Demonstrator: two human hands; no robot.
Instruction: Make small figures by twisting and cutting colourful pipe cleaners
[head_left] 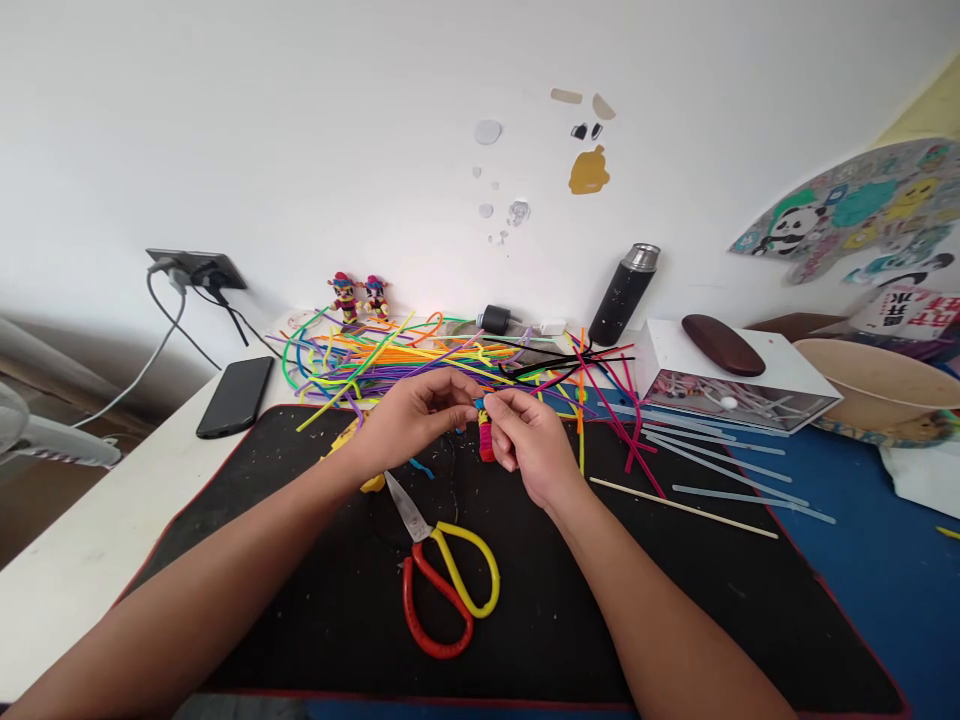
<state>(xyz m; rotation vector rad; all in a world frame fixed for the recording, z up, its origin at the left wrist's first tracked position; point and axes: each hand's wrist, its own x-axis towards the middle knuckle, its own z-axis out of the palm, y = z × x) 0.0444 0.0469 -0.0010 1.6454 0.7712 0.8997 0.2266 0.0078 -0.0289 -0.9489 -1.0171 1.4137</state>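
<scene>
My right hand [529, 440] is closed around a small pipe-cleaner figure [487, 440] with a pink lower part, some yellow and a blue top. Beside it, my left hand [431, 412] pinches at the blue pipe cleaner [478, 403] on the figure's top; its fingertips partly hide the contact. Below my hands, scissors [424, 550] with one red and one yellow handle lie on the black mat [315, 600], blades pointing away. A short blue pipe-cleaner scrap [421, 468] lies near the blades. Something yellow [373, 484] is partly covered by my left forearm.
Many coloured pipe cleaners [390, 355] lie heaped at the back. Two finished figures [360, 298] stand by the wall. A phone [235, 397] lies left. To the right are a black thermos [624, 295], a white box [795, 385], glue sticks [727, 455] and a wooden stick [682, 507].
</scene>
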